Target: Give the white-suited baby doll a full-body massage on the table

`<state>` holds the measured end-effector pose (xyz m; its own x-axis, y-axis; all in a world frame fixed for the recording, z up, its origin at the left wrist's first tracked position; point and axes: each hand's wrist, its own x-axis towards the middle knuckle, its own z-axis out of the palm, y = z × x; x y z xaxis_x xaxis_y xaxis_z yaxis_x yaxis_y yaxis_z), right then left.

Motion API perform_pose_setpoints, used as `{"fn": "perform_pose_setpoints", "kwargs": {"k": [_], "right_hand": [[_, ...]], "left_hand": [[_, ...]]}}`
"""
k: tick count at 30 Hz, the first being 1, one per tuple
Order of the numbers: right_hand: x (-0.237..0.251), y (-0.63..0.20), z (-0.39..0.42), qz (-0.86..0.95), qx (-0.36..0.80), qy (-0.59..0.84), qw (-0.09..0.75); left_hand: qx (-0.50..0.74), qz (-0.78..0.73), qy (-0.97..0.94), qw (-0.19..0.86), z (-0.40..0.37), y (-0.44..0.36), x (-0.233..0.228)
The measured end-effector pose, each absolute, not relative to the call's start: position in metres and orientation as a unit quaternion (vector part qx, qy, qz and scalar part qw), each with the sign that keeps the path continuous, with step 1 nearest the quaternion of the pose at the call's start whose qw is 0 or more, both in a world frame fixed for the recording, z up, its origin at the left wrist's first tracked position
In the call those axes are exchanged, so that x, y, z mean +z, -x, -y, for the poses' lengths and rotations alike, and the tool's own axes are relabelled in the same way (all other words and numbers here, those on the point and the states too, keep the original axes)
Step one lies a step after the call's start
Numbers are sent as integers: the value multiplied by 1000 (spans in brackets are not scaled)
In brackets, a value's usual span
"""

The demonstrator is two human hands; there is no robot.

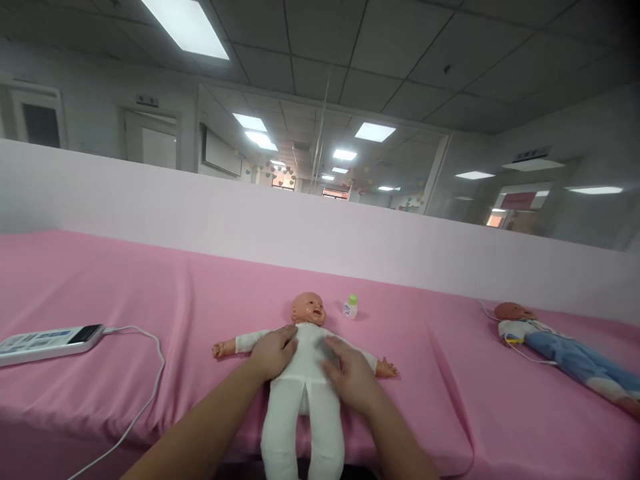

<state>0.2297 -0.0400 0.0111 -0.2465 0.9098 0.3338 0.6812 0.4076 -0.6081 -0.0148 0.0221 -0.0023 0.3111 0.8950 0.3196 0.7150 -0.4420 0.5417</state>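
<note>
Baby doll: bald plastic-headed doll in a white cloth suit (303, 368), on its back at the near middle of the worktop covered in pink cloth (220, 293), head to the far side, arms stretched out left and right.
Left hand: bare left hand (274, 353) laid on the left of the doll's chest; fingers close together, thumb slightly apart.
Right hand: bare right hand (356, 379) at the right of the torso, fingers extended, thumb apart; blurred, contact cannot be told.
Bottle: small translucent bottle with green cap (351, 307), upright, right of the doll's head.
Left side: flat white device (50, 343) with white cord (163, 362).
Far right: second doll in blue trousers (570, 350), lying down.
</note>
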Motion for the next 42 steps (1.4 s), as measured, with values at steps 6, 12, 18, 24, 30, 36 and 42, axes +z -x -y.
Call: {"fn": "perform_pose_setpoints", "kwargs": {"k": [6,12,18,24,30,36,42], "right_hand": [[36,-196,83,855,258,362,267],[39,-204,16,850,220,432,205],[12,-225,-17,807,228,487,247],[12,-240,-3,787,203,524,254],[20,-253,11,762,180,566,258],[18,-269,18,722,129,633,247],[6,-303,19,694,141,656,259]], "left_hand": [[300,-513,-789,156,-23,16,-2],[299,-514,-789,152,-25,17,-4],[307,-504,-792,156,-25,18,-6],[308,-508,-788,163,-23,17,-3],[309,-517,-781,166,-25,17,-4],[299,-515,-786,166,-22,18,2],[264,-514,-804,139,-14,25,9]]}}
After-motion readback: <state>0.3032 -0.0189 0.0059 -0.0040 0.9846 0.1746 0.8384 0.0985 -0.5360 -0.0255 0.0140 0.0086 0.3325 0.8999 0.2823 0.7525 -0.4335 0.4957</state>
